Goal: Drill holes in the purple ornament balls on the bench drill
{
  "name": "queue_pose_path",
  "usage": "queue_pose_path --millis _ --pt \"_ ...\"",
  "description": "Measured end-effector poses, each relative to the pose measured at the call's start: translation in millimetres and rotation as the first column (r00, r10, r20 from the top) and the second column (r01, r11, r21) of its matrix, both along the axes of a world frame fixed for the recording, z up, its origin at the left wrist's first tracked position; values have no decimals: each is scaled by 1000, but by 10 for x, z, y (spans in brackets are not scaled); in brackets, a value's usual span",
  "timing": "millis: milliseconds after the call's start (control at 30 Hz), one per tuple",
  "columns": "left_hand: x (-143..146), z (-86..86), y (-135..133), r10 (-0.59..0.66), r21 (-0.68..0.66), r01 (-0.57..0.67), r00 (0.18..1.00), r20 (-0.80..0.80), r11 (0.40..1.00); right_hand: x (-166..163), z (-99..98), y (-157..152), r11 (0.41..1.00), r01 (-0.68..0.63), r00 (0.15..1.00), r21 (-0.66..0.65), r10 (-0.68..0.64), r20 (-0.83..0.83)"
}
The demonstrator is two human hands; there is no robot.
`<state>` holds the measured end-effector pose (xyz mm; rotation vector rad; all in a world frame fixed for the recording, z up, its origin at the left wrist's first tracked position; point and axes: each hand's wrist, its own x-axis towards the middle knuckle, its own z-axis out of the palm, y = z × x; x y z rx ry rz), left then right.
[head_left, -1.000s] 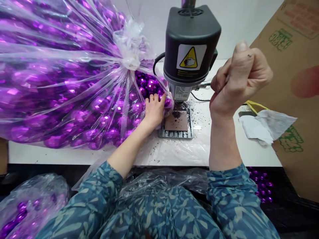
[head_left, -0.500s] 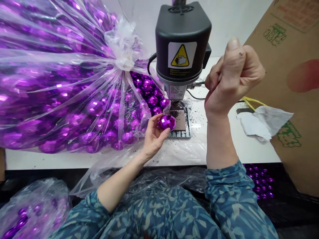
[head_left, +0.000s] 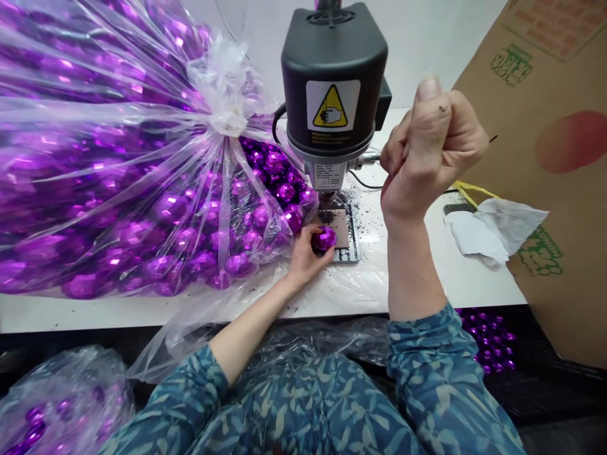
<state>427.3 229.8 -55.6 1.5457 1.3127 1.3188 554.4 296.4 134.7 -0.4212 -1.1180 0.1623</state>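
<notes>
Left hand (head_left: 304,256) pinches one shiny round purple ball (head_left: 327,237) at the left edge of the tan square pad (head_left: 341,226) — right hand (head_left: 432,148) wraps a metal lever (head_left: 372,158) — lots left in the clear plastic bag (head_left: 152,114).

- left hand (head_left: 308,256): purple ball (head_left: 327,237) pinched, thumb and fingers, over brown board (head_left: 341,222); touching or not, can't tell
- right hand (head_left: 434,151): fist round lever (head_left: 372,158) of black machine (head_left: 334,69)
- tied clear bag (head_left: 230,117) left of machine, full of more balls (head_left: 286,192)
- dark crumbs (head_left: 328,215) on board
- white paper (head_left: 478,237) on table (head_left: 493,287), cardboard box (head_left: 535,196) far right
</notes>
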Motion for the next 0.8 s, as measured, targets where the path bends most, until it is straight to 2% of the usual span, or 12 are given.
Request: queue_pose_path --millis 67,200,333,433,500,633,800 --pt "-106 -18 87 34 55 -32 998 -48 998 -17 10 -17 1000 11 1000 -13 -11 -11" --pt "-244 -20 194 -35 126 34 999 4 991 -53 24 -46 999 32 999 -41 -33 -41" --pt "-221 -74 241 -33 74 21 986 160 997 -55 8 -47 995 55 998 -81 -57 -28" --pt "-169 -138 254 -19 40 9 970 242 999 -40 -13 -22 997 42 998 -60 -45 -37" --pt "-148 -167 258 -9 33 1 969 245 999 -32 -19 -7 998 26 999 -55 -28 -33" --pt "-135 -181 264 -2 18 -2 980 201 1000 -35 -3 -18 987 58 998 -149 -59 -1" --pt "-116 -178 328 -23 48 16 989 149 999 -44 25 -63 992 82 997 -94 -83 -8"
